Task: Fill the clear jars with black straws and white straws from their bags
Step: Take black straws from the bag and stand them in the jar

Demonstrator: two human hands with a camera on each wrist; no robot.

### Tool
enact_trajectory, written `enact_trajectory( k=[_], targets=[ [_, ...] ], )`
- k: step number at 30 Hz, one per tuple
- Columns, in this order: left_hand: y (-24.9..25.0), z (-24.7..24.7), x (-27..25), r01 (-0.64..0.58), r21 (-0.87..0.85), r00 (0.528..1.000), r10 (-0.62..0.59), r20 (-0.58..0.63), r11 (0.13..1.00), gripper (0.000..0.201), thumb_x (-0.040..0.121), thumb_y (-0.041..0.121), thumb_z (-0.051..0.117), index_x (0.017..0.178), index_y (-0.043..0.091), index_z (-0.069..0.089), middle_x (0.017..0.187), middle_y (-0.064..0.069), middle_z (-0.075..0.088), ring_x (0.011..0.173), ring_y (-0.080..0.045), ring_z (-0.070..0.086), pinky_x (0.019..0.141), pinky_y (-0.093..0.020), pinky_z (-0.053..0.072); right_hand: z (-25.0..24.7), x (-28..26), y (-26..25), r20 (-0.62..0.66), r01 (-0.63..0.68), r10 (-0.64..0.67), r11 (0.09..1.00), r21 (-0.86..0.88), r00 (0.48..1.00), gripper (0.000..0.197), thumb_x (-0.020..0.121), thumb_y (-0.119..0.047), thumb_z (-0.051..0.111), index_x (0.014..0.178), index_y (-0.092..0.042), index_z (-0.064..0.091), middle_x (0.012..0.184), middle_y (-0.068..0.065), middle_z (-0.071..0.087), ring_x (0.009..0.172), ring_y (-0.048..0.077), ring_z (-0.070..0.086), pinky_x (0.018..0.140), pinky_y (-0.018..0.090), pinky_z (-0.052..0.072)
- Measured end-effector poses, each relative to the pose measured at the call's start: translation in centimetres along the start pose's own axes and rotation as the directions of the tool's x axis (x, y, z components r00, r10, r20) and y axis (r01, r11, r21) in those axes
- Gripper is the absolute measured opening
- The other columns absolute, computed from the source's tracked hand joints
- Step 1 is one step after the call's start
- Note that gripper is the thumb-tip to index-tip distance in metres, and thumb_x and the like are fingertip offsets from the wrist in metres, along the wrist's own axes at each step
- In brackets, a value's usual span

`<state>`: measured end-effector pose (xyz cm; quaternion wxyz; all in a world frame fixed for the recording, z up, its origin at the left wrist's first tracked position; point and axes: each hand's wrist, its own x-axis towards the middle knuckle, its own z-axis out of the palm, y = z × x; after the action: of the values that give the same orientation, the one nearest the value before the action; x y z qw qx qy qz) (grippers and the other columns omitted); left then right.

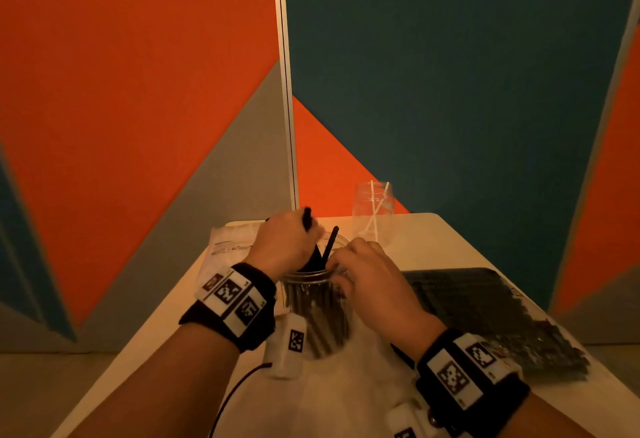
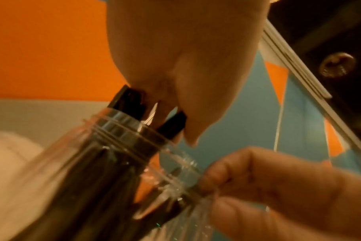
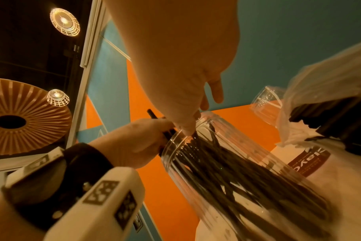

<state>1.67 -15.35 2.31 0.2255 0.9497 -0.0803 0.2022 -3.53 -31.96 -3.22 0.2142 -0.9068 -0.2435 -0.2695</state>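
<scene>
The left hand (image 1: 287, 247) was up over the mouth of the near jar (image 1: 317, 313), fingers curled round a bunch of black straws (image 1: 313, 261), whose lower ends sat inside the glass while one tip poked out above the knuckles. From the left wrist view that grip was plain: the fingers closed on the dark bundle just above the threaded neck. The right hand (image 1: 370, 274) was at the jar's rim on the other side, thumb and fingers bent and pinching the glass lip, holding it steady. One loose black straw (image 1: 329, 243) leaned out of the opening between the two hands. The jar itself stood on the white table (image 1: 346, 399), close to the person, already dark with straws down its length.

Farther back, near the table's far edge, stood the second jar (image 1: 373, 210) with just a few white straws (image 1: 375, 209) crossed inside it. The bag of black straws (image 1: 485, 309) lay flat to the right, just beside the right wrist. The bag of white straws (image 1: 230, 247) lay at the left, partly hidden behind the left hand. Behind the table rose wall panels (image 1: 138, 91) in orange, grey and teal.
</scene>
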Motion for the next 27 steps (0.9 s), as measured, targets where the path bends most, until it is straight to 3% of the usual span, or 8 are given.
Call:
enact_trajectory(
  k=[2,7,10,12,14,18,24,27],
  targets=[
    [-0.5,0.6,-0.4,-0.047,0.196,0.999,0.052,-0.018,0.98,0.043,0.089,0.059,0.056,0.117,0.028,0.061,0.118,-0.001,0.061,0.109,-0.021,0.053,0.094,-0.04,0.046,0.0,0.0,0.0,-0.01,0.0,0.0,1.0,0.002,1.0,0.017,0.093,-0.026,0.067,0.11,-0.028,0.067,0.105,-0.007,0.053,0.104,0.016,0.046,0.083,0.034,0.044],
    [-2.0,-0.9,-0.6,0.05,-0.156,0.923,-0.106,-0.37,0.986,0.062,0.088,0.056,0.059,0.14,0.024,0.045,0.142,-0.005,0.046,0.131,-0.026,0.043,0.106,-0.044,0.038,0.2,0.0,0.4,-0.029,-0.005,0.006,0.999,0.047,1.0,0.021,0.092,-0.026,0.069,0.112,-0.028,0.066,0.106,-0.008,0.053,0.105,0.013,0.046,0.084,0.029,0.043],
    [-2.6,-0.3,-1.1,0.235,-0.374,0.944,-0.303,-0.133,0.897,0.074,0.092,0.063,0.048,0.149,0.018,0.034,0.151,-0.01,0.041,0.136,-0.029,0.042,0.105,-0.042,0.038,0.5,-0.2,0.4,-0.029,-0.034,0.038,0.989,0.141,0.999,0.025,0.094,-0.02,0.067,0.117,-0.03,0.062,0.108,-0.011,0.053,0.105,0.009,0.051,0.087,0.03,0.048],
    [-2.3,0.9,-1.9,0.214,-0.426,0.973,-0.23,0.014,0.879,0.067,0.093,0.067,0.042,0.143,0.023,0.038,0.142,-0.011,0.052,0.118,-0.022,0.056,0.087,-0.031,0.046,0.6,-0.1,0.3,-0.04,-0.058,0.068,0.975,0.217,0.997,0.03,0.095,-0.016,0.064,0.12,-0.033,0.058,0.11,-0.013,0.055,0.103,0.007,0.054,0.086,0.031,0.05],
    [-1.5,1.6,-2.7,0.048,-0.358,0.999,-0.05,0.005,0.932,0.054,0.095,0.065,0.038,0.137,0.032,0.04,0.134,-0.006,0.06,0.101,-0.012,0.061,0.076,-0.023,0.045,0.6,0.0,0.2,-0.054,-0.088,0.107,0.957,0.275,0.993,0.037,0.096,-0.015,0.063,0.124,-0.037,0.051,0.109,-0.016,0.057,0.099,0.005,0.057,0.081,0.027,0.05],
    [-0.1,1.8,-3.1,-0.199,-0.293,0.975,0.219,0.038,0.935,0.059,0.099,0.061,0.03,0.154,0.045,0.016,0.147,0.0,0.05,0.128,-0.019,0.052,0.097,-0.032,0.043,0.8,0.1,0.4,-0.108,-0.15,0.207,0.91,0.388,0.972,0.04,0.093,-0.015,0.067,0.108,-0.042,0.041,0.1,-0.022,0.056,0.093,-0.003,0.058,0.075,0.022,0.05],
    [2.0,1.7,-2.4,-0.24,-0.173,0.944,0.271,0.189,0.955,0.063,0.099,0.06,0.028,0.154,0.047,-0.001,0.144,-0.007,0.052,0.121,-0.024,0.055,0.076,-0.023,0.035,0.6,0.1,0.8,-0.209,-0.19,0.396,0.758,0.624,0.894,0.039,0.085,-0.009,0.077,0.091,-0.027,0.043,0.103,-0.001,0.059,0.095,0.003,0.06,0.072,0.013,0.05],
    [2.1,0.7,-2.8,-0.23,-0.188,0.955,0.258,0.144,0.955,0.065,0.099,0.059,0.029,0.154,0.045,-0.002,0.153,-0.006,0.042,0.13,-0.023,0.05,0.09,-0.026,0.038,-0.8,-0.2,1.9,-0.197,-0.244,0.41,0.795,0.555,0.891,0.041,0.082,-0.013,0.081,0.092,-0.028,0.044,0.105,-0.002,0.056,0.097,0.005,0.056,0.071,0.008,0.044]
  ],
)
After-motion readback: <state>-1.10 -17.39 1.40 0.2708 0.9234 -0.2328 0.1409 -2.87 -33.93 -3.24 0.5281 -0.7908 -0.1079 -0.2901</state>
